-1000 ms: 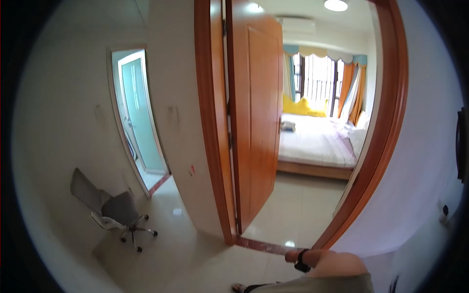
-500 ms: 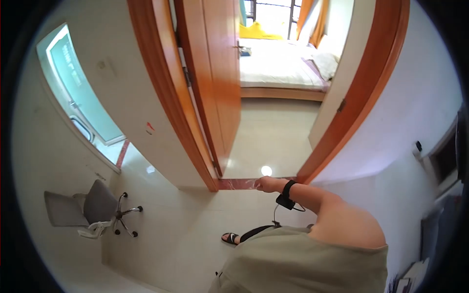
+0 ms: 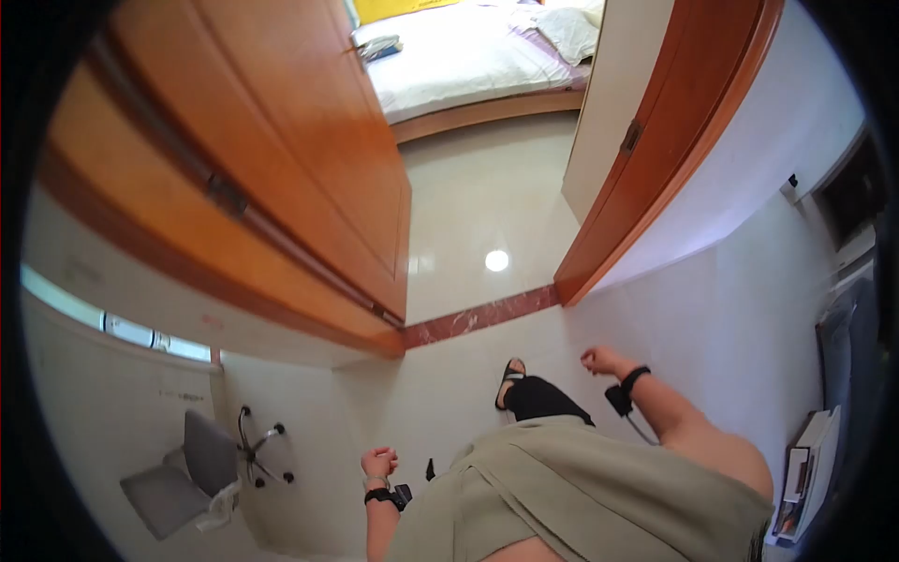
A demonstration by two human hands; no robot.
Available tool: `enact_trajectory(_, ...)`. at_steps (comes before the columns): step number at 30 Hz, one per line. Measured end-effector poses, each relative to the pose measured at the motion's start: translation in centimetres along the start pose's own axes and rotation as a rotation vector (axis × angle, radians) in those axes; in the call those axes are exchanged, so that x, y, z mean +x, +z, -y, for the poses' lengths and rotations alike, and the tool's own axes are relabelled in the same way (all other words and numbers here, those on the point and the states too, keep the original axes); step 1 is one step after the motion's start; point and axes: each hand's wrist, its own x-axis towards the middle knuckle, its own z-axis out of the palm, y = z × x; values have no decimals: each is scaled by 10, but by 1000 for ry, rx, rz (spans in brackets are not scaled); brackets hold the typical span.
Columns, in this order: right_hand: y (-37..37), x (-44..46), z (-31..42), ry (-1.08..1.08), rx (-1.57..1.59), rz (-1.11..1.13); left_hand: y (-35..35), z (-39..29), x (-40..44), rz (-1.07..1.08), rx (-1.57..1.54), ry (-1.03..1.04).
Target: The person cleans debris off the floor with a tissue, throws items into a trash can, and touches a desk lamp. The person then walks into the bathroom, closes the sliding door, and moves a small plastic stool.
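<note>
My right hand [image 3: 607,362] hangs in front of my body on the right, its fingers curled in, with nothing seen in them. A black wristband [image 3: 635,378] with a small black box [image 3: 619,401] and a cable is strapped to that wrist. Lower on the left is my left hand [image 3: 379,461], also loosely closed, and no object shows in it. It wears a bracelet and a black band with a small device [image 3: 403,495]. Neither hand touches anything. Ahead is an open wooden door [image 3: 309,140].
A reddish marble threshold [image 3: 482,317] crosses the doorway, with the wooden door frame [image 3: 646,169] on its right. Beyond stands a bed [image 3: 468,70]. A grey swivel chair [image 3: 164,496] is at lower left, books [image 3: 807,473] at lower right. My sandalled foot [image 3: 510,379] is near the threshold.
I have come closer to the doorway and the view has tilted down. My left hand has come into view. My right hand has shifted right, and a foot has stepped forward.
</note>
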Motion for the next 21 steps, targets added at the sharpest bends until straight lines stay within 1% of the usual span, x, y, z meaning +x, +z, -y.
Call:
enact_trajectory(1, -1, 5, -15, 72, 70, 37, 14, -40, 19, 14, 6, 13)
enact_trajectory(2, -9, -4, -21, 113, 39, -5, 36, -84, 33, 53, 192, 91)
enact_trajectory(3, -19, -16, -29, 180, 98, -27, 64, -124, 44, 94, 375, 170)
enact_trajectory(4, -26, -20, -48, 195, 123, -70, 97, -169, 53, 112, 379, 260)
enact_trajectory(5, -40, -35, -49, 244, 219, -134, 130, -215, 61, 128, 382, 355)
enact_trajectory(6, -54, -47, -56, 242, 226, -200, 164, -256, 75, 178, 435, 520)
enact_trajectory(7, -65, -60, -67, 286, 292, -277, 202, -310, 53, 222, 388, 710)
enact_trajectory(8, -63, -65, -95, 320, 335, -356, 238, -336, 88, 215, 537, 892)
enact_trajectory(9, -65, -78, -115, 370, 349, -485, 279, -372, 97, 295, 519, 858)
enact_trajectory(10, -66, -91, -133, 411, 324, -565, 313, -419, 73, 408, 440, 710)
enact_trajectory(11, -62, -103, -146, 441, 314, -678, 345, -462, 51, 448, 435, 823)
enact_trajectory(12, -51, -111, -179, 391, 230, -762, 375, -502, 30, 487, 423, 938)
enact_trajectory(13, -48, -123, -166, 512, 302, -801, 402, -537, 7, 514, 374, 1093)
enact_trajectory(14, -32, -130, -194, 502, 321, -739, 427, -569, -14, 540, 319, 1248)
enact_trajectory(15, -21, -140, -166, 546, 468, -855, 453, -595, -31, 578, 247, 1372)
enact_trajectory(16, -11, -149, -160, 581, 330, -751, 477, -620, -48, 619, 174, 1492)
enact_trajectory(17, -19, -155, -97, 646, 259, -795, 496, -641, -68, 603, 160, 1531)
enact_trajectory(18, -2, -159, -106, 616, 218, -716, 513, -662, -87, 590, 148, 1571)
enact_trajectory(19, 12, -161, -97, 647, 296, -706, 530, -677, -105, 629, 133, 1585)
enact_trajectory(21, 26, -153, -73, 728, 425, -716, 562, -708, -135, 860, -105, 1546)
